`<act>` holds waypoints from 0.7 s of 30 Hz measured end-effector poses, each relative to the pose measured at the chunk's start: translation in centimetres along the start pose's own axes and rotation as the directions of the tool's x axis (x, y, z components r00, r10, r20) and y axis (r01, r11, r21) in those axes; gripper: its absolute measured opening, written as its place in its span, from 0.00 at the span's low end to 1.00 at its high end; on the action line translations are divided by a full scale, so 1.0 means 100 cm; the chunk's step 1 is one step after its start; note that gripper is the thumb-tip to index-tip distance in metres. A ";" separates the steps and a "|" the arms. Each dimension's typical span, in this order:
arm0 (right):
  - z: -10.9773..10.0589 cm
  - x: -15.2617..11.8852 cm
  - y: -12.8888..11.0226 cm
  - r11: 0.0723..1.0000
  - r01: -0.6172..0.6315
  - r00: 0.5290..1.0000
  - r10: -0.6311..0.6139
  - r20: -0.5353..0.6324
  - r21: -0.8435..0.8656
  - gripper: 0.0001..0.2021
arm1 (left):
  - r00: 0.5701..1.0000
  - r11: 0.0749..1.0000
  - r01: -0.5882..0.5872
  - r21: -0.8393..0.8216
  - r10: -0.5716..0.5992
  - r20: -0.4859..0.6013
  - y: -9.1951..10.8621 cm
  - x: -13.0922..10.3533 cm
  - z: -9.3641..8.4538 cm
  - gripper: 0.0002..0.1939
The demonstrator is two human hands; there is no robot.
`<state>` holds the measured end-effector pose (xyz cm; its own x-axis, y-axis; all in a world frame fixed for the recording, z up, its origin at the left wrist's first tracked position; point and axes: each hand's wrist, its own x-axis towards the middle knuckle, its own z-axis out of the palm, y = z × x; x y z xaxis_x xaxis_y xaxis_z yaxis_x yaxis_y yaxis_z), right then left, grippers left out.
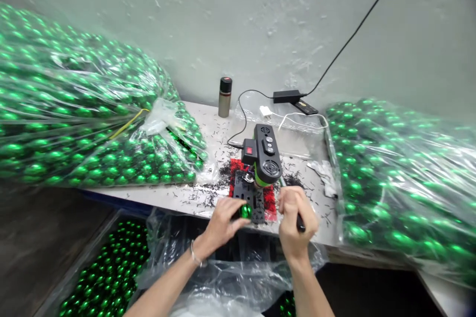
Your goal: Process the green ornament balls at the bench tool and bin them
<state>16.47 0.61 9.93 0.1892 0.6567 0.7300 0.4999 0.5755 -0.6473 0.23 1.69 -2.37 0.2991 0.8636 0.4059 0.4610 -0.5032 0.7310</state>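
Note:
My left hand (226,219) pinches a shiny green ball (246,211) between thumb and fingers, just above the front of a black slotted base plate (256,209). My right hand (297,215) is closed around a black-handled tool (300,224); its thin shaft runs up towards the machine, and its far end is partly hidden. Between and beyond both hands stands a small black machine (266,151) with round vents, buttons and a green band. A red switch box is attached at its left side. Red material (270,203) lies under the plate.
Large clear bags of green balls stand left (74,109) and right (401,188). Black slivers litter the white table (178,198). Behind the machine are a bottle (225,98), a power adapter (286,96) and cables. More balls fill a lined container (107,272) below.

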 end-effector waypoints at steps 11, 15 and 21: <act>0.007 -0.013 0.011 0.998 0.056 0.997 -0.054 -0.050 0.040 0.16 | 0.922 0.869 0.371 0.326 -0.303 -0.242 -0.054 0.083 -0.096 0.10; 0.007 -0.014 0.012 0.998 0.063 0.997 -0.062 -0.040 0.026 0.16 | 0.910 0.874 0.407 0.267 -0.362 -0.204 -0.070 0.128 -0.101 0.03; 0.007 -0.016 0.014 0.995 0.097 0.995 -0.097 -0.027 0.014 0.14 | 0.878 0.898 0.440 -0.017 -0.434 -0.202 -0.060 0.122 -0.090 0.07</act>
<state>16.22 0.71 7.73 0.1626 0.5847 0.7948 0.5043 0.6431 -0.5763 -6.36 15.58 3.12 -0.1064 0.9829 0.1505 0.5314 -0.0717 0.8441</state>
